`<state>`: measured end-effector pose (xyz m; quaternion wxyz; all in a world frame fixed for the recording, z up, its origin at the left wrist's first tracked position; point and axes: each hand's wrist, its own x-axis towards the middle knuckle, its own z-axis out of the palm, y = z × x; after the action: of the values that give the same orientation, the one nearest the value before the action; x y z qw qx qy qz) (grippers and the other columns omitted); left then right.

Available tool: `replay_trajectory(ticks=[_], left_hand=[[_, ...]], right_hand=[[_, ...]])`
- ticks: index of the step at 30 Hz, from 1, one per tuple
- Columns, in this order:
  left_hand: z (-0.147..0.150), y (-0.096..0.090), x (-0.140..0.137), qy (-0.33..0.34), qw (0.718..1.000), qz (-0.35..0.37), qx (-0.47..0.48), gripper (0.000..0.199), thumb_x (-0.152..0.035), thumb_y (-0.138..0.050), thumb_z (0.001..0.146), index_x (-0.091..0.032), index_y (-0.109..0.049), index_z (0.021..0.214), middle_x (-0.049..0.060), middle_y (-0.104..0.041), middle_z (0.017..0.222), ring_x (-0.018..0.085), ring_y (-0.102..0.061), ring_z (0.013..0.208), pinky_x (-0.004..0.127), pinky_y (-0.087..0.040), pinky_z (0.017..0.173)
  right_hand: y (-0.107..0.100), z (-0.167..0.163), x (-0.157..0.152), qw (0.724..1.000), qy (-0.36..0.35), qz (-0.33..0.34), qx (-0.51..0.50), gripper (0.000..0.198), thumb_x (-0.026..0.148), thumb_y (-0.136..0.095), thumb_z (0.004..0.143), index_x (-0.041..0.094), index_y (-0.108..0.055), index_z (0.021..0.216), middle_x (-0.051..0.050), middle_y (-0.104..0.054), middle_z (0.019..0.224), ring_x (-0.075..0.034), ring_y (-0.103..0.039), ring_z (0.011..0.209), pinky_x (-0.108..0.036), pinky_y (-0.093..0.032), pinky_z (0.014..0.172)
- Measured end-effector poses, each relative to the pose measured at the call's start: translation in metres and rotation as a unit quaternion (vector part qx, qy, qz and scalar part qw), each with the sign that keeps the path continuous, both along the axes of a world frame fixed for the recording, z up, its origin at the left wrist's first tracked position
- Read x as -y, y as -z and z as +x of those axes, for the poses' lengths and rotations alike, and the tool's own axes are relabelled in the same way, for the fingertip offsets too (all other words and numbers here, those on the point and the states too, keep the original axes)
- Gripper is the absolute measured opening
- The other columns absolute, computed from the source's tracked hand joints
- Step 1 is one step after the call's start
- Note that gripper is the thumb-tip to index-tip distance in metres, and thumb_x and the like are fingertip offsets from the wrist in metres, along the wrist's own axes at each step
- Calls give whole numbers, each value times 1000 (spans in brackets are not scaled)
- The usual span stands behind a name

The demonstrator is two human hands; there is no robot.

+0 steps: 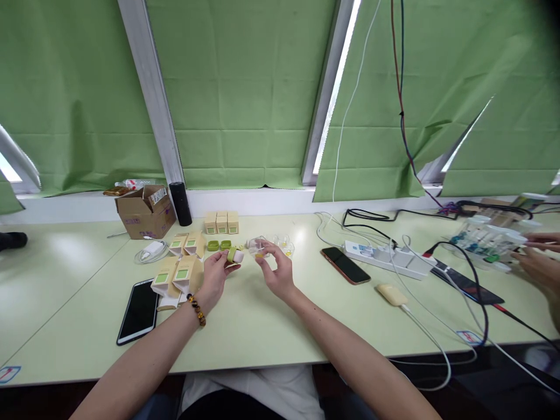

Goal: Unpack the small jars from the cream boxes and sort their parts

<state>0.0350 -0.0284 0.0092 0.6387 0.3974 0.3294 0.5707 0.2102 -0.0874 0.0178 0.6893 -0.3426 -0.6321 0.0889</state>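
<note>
My left hand [215, 273] holds a small green and white case [235, 255] above the pale green table [262, 326]. My right hand [276, 269] pinches a small clear plastic cup [258, 248] with something yellow in it, just right of the case. More clear cups [284, 245] sit on the table behind my right hand. Two green lids [219, 245] lie behind the case. Tan and green small boxes [181, 271] lie open to the left of my left hand, and three upright ones [221, 223] stand farther back.
A black phone [139, 310] lies at the left, another phone [345, 265] at the right, beside a white power strip [385, 255] with cables. A cardboard box [146, 212] and black cylinder [180, 203] stand at the back. Another person's hands [540, 256] work at the far right.
</note>
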Motion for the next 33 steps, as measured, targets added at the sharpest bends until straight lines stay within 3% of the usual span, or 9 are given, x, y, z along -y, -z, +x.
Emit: replay_trajectory(ticks=[2, 6, 9, 12, 17, 20, 22, 28, 33], left_hand=[[0, 0, 0, -2, 1000, -4, -1, 23, -35, -79, 83, -15, -69, 86, 8, -74, 92, 18, -69, 81, 40, -61, 85], [0, 0, -1, -3, 1000, -8, -7, 18, -33, -76, 86, -16, -70, 85, 8, -75, 92, 20, -71, 85, 39, -61, 85], [0, 0, -1, -3, 1000, -13, -10, 15, -31, -73, 89, -17, -71, 86, 9, -75, 94, 21, -71, 86, 38, -61, 84], [-1, 0, -1, -3, 1000, -21, -7, 13, -30, -72, 90, -17, -71, 87, 9, -75, 96, 20, -71, 85, 37, -61, 83], [-1, -2, 1, -2, 1000, -27, -1, 13, -28, -72, 90, -15, -71, 90, 10, -75, 97, 19, -71, 84, 38, -62, 82], [0, -3, 1, -3, 1000, -26, 1, 14, -28, -73, 90, -14, -70, 89, 9, -75, 95, 18, -71, 82, 37, -62, 82], [0, -3, 1, -2, 1000, -23, 1, 15, -29, -73, 89, -14, -70, 89, 9, -75, 94, 18, -71, 82, 37, -62, 81], [0, -3, 0, -1, 1000, -19, 0, 16, -30, -74, 88, -15, -71, 88, 9, -76, 96, 19, -71, 85, 37, -62, 81], [-1, -3, 1, 0, 1000, -14, -9, 18, -33, -76, 87, -16, -71, 88, 8, -75, 97, 20, -71, 86, 37, -62, 82]], right_hand=[[-1, -1, -3, 983, -107, -88, -118, 25, 51, -62, 100, 26, -57, 97, -11, -77, 116, -27, -73, 109, -46, -59, 90], [-1, 6, -13, 877, -296, -237, -297, 47, 72, -60, 93, 26, -51, 90, -9, -79, 91, -26, -75, 81, -38, -56, 70], [-1, 17, -20, 829, -313, -296, -356, 50, 74, -61, 90, 26, -49, 83, -7, -77, 79, -23, -71, 70, -34, -51, 63], [-5, 30, -22, 825, -295, -298, -379, 49, 71, -66, 87, 26, -48, 80, -3, -71, 71, -20, -64, 63, -30, -46, 57], [-26, 59, -21, 908, -181, -252, -281, 45, 63, -81, 77, 25, -58, 83, -1, -69, 80, -16, -58, 67, -26, -43, 56], [-36, 81, -19, 960, -80, -247, -106, 41, 63, -75, 83, 23, -64, 86, -3, -70, 88, -16, -58, 69, -27, -44, 58], [-35, 94, -15, 965, -16, -262, 22, 33, 56, -68, 90, 23, -67, 87, -2, -68, 79, -18, -61, 71, -29, -45, 61], [-10, 107, -6, 871, 233, -235, 362, 18, 25, -60, 100, 24, -78, 95, -8, -75, 104, -25, -62, 95, -37, -44, 83], [1, 104, -16, 808, 314, -189, 462, 20, 27, -61, 101, 26, -81, 98, -12, -68, 115, -30, -54, 110, -43, -40, 91]])
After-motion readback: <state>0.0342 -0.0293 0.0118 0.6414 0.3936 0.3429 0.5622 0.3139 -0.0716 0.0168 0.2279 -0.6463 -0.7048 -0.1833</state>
